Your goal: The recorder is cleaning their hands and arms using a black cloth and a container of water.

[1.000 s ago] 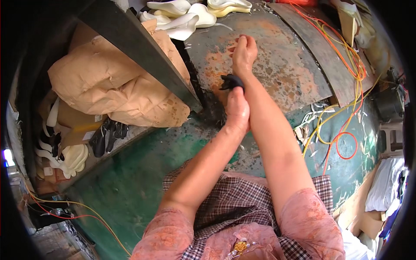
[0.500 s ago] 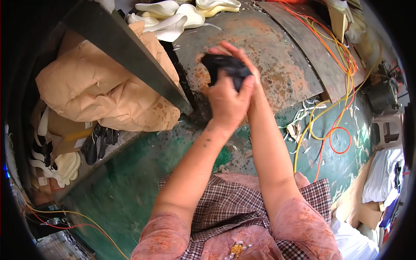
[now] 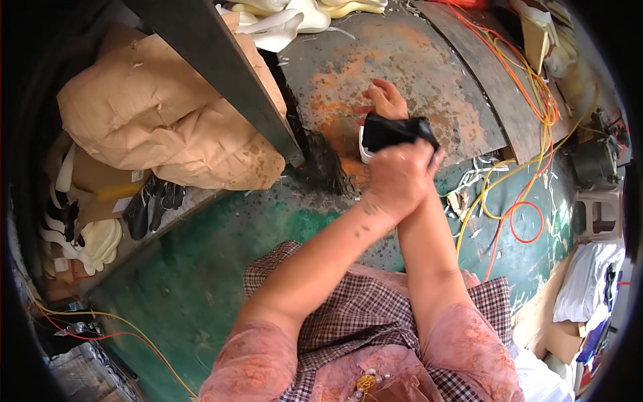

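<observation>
My left hand reaches in from the lower left and crosses over my right forearm. Its fingers curl over the near end of a black flexible piece with a white edge. My right hand lies just beyond, with its fingers on the far side of the same black piece. Both hands hold it a little above a rusty, orange-stained metal surface. My right wrist is hidden behind my left hand.
A dark metal beam runs diagonally at the left, above tan paper sacks. White moulded pieces lie at the top, black and white ones at the left. Orange and yellow cables trail over the green surface on the right.
My right hand has pulled back from its far reach on the rusty surface. Both hands lifted the black piece toward me, then shifted a little right and lower.
</observation>
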{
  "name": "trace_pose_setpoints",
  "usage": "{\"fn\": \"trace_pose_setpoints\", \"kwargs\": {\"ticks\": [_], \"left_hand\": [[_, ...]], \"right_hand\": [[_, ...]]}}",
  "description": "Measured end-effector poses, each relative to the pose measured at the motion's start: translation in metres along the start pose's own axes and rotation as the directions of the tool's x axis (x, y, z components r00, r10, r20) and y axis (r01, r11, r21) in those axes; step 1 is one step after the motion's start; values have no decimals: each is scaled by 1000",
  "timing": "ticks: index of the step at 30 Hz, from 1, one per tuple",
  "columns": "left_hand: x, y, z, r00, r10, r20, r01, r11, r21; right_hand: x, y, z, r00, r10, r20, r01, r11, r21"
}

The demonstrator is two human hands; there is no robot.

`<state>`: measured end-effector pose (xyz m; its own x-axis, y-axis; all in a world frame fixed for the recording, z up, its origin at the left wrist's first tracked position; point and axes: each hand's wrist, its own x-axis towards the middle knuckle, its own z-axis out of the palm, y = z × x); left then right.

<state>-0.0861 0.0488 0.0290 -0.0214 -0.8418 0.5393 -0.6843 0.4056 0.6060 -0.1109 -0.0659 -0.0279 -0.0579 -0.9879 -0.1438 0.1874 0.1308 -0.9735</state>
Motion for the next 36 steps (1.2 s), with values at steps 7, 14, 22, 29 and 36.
{"fn": "trace_pose_setpoints", "kwargs": {"ticks": [7,14,22,29,36], "left_hand": [[39,-82,-16,850,-513,-119,523,850,69],[47,-123,-34,655,-753,64,517,385,-765],[19,-32,22,980,-98,171,169,863,-476],[-36,55,21,877,344,335,-215,905,-366],[10,-22,29,830,557,9,-534,800,-274]], "right_hand": [[-41,33,3,959,181,219,-222,958,179],[-51,-7,-26,869,32,493,-267,870,414],[25,40,-75,980,195,40,-199,957,209],[43,-25,-70,972,72,-222,-92,993,-80],[-33,-16,-4,915,-330,-231,-203,117,-972]]}}
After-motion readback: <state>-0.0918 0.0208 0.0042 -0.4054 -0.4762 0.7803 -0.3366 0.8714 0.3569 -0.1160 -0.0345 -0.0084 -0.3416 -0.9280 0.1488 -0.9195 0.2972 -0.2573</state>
